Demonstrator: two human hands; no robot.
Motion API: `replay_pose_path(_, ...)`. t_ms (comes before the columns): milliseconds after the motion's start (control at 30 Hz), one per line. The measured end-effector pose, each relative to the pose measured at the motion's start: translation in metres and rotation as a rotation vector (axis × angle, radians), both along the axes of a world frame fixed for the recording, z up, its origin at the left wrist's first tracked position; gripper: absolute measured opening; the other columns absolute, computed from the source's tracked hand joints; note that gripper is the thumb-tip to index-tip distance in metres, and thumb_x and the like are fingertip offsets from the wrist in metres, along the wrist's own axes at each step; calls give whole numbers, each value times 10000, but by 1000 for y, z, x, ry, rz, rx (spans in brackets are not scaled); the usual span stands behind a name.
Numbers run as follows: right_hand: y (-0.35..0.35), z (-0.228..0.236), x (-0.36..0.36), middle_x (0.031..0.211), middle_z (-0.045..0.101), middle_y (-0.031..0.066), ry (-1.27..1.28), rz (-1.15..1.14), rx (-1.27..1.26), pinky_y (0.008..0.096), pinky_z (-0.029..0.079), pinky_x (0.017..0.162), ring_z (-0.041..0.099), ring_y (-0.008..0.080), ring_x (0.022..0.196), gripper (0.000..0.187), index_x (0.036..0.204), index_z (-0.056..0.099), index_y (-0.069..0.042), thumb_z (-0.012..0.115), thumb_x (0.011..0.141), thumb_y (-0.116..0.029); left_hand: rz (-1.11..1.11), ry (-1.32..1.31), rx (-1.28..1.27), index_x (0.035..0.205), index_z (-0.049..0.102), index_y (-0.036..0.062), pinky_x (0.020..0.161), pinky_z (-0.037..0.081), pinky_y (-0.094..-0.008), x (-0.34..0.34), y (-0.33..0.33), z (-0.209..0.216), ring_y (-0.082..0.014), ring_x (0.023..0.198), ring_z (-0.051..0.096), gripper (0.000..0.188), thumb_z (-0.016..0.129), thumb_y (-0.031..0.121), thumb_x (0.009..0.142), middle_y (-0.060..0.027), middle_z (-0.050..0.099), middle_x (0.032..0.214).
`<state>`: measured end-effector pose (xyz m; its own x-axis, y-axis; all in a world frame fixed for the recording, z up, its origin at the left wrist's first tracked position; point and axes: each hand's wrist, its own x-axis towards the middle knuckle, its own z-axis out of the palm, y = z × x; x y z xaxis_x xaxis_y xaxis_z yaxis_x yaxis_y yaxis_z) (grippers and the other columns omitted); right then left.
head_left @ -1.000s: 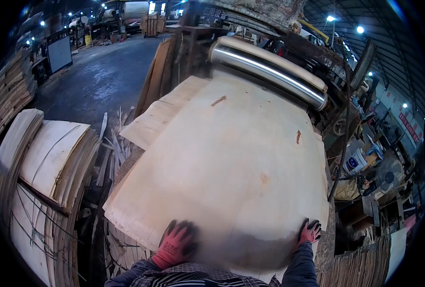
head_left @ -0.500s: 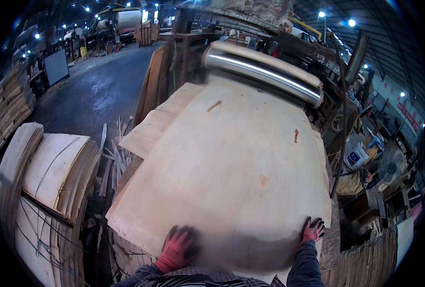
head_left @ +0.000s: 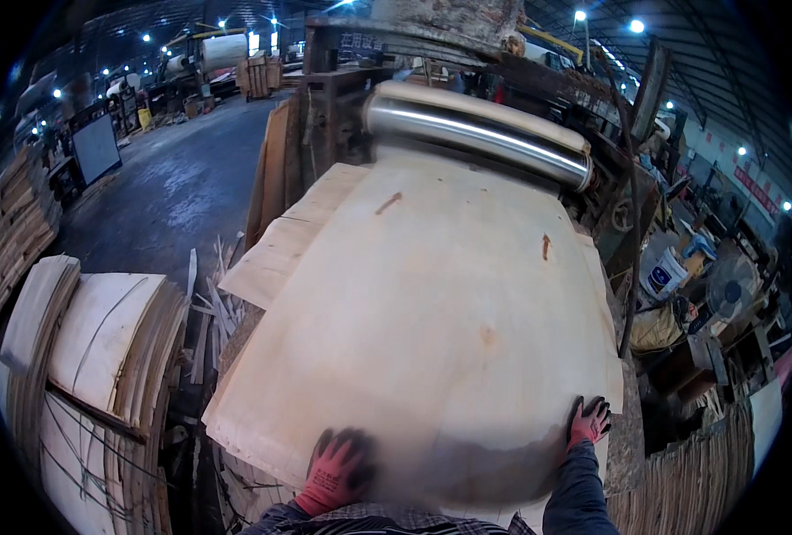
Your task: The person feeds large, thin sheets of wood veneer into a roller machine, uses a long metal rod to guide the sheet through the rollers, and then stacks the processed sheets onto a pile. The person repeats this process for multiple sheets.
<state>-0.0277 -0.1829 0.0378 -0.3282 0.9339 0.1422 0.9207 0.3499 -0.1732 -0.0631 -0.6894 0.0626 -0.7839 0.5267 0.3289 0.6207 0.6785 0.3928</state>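
1. Pale wood sheet [head_left: 432, 294]: broad, thin, smooth (two elongated brown marks), lying before the glossy metal roller [head_left: 481, 143].
2. Left hand [head_left: 335, 468], red-and-black glove: fingers spread, near edge.
3. Right hand [head_left: 586, 421], likewise gloved: fingers splayed, right edge.

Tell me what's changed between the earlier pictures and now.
The view has tilted: the white-topped stack on the left now sits lower in the picture, the bucket on the right higher. Nothing was visibly grasped or released. The left hand and right hand stay at the near end of the wood sheet, which hasn't clearly moved against the shiny roller.
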Motion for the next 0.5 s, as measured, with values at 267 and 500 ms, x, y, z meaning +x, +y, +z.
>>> replay_pose_path(267,8,-9,0,1415,251,53,-20,-3,18,463,113,1058,200,240,1309,695,1343,322,-135,441,798,-550,-2,-3,-21,1132,523,80,1020,212,-517,0,0,-1,-311,1170,378,535,624,331,671,-139,447,1219)
replay_pose_path(500,12,-14,1,1414,254,51,-6,-1,33,466,120,1054,213,241,1302,702,1342,324,-132,447,793,-553,10,5,-30,1180,505,95,1026,211,-499,0,2,6,-296,1180,377,583,624,320,656,-130,441,1248)
